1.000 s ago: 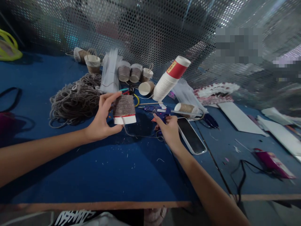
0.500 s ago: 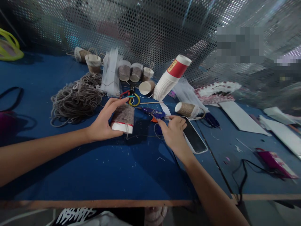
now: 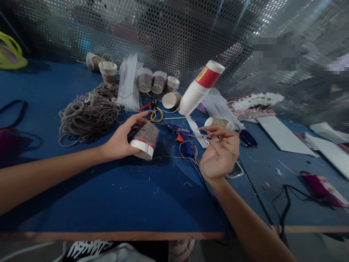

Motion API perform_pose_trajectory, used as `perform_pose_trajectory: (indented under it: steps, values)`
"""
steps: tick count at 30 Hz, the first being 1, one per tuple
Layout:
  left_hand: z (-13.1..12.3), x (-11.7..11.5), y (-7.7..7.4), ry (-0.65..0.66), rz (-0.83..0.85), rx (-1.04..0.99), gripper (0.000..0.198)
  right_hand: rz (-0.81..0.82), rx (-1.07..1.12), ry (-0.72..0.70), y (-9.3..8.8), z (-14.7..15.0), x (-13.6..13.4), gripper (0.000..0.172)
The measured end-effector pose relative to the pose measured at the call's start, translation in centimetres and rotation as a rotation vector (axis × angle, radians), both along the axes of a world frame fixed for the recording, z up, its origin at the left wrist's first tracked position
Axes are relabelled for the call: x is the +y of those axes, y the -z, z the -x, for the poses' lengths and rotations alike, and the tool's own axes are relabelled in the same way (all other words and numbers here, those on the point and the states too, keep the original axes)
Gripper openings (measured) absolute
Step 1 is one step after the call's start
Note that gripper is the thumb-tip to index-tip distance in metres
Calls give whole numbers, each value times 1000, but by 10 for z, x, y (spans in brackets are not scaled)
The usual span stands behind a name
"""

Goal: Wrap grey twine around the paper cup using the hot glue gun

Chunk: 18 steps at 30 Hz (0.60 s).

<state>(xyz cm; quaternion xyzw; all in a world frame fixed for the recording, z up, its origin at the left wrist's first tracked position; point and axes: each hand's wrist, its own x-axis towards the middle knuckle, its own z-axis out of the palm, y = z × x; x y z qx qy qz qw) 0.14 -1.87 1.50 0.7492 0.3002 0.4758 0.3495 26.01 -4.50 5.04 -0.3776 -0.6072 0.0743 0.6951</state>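
My left hand holds a paper cup wound with grey cord, its white rim tilted down toward me. A strand of cord trails from the cup across the blue table to the right. My right hand is raised, palm partly up, fingers loosely bent and blurred; whether anything thin lies between them is unclear. Left of that hand, a blue glue gun with an orange trigger rests on the table. Scissors with red and yellow handles lie behind the cup.
A heap of grey cord lies at left. Behind stand wrapped cups and a leaning stack of white cups. A phone is partly under my right hand. White boards and a purple pouch lie at right.
My right hand has moved right and up, away from the glue gun, and turned its palm upward. The wrapped cup in my left hand has tilted slightly and shifted right.
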Motion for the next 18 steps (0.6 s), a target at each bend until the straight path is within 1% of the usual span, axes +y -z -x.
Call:
perform_pose_trajectory:
  steps: [1, 3, 4, 5, 6, 8, 9, 10, 12, 14, 16, 17, 18]
  values:
    - [0, 0, -1, 4, 6, 5, 86, -76, 18, 8, -2, 1, 0, 5]
    - [-1, 0, -2, 5, 10, 13, 85, -206, -40, 21, -6, 4, -7, 8]
    - [-1, 0, -2, 2, 9, 15, 84, -243, -112, 12, -6, 7, -13, 12]
    - [-1, -1, -2, -1, 7, 16, 84, -245, -187, -13, -6, 9, -19, 13]
    - [-1, -1, -2, -5, 3, 17, 84, -194, -256, -73, -4, 12, -26, 12]
    - [-1, -1, -1, -13, -3, 20, 86, -13, -342, -270, 0, 15, -37, 16]
    - [-1, -2, -1, -16, -5, 23, 87, 65, -357, -353, 1, 15, -41, 20]
    - [-1, -2, 0, -20, -8, 26, 88, 124, -348, -407, 2, 15, -43, 24]
    - [-1, -2, 1, -26, -7, 25, 89, 229, -260, -437, 2, 15, -42, 25]
    - [-1, -2, 2, -27, -1, 18, 88, 363, -88, -440, -2, 14, -38, 18]
    - [-1, -1, 2, -27, 8, 13, 87, 539, 84, -486, -7, 15, -31, 8]
    - [-1, -1, 2, -27, 11, 14, 87, 620, 145, -521, -9, 16, -28, 9]
    - [-1, -1, 1, -28, 12, 17, 87, 688, 188, -557, -10, 17, -26, 16]
